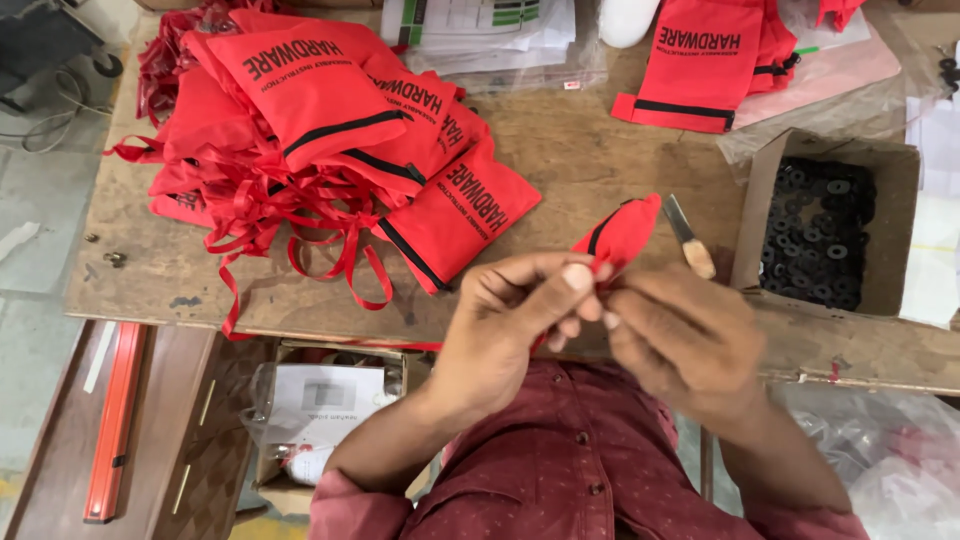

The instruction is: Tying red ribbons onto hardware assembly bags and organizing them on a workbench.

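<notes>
I observe my left hand (515, 320) and right hand (680, 340) pinching the near end of one red pouch (625, 232) between fingertips; the pouch extends beyond them, over the wooden table (580, 150), cardboard box (830, 235) rightward.

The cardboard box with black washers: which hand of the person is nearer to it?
Right. The right hand is just left of the cardboard box, close to its wall. The left hand is farther left, beyond the red pouch both hold.

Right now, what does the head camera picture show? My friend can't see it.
Two hands, left hand and right hand, pinch a small red pouch above a wooden table. A pile of red pouches lies to the left, and a cardboard box of black rings to the right.
</notes>
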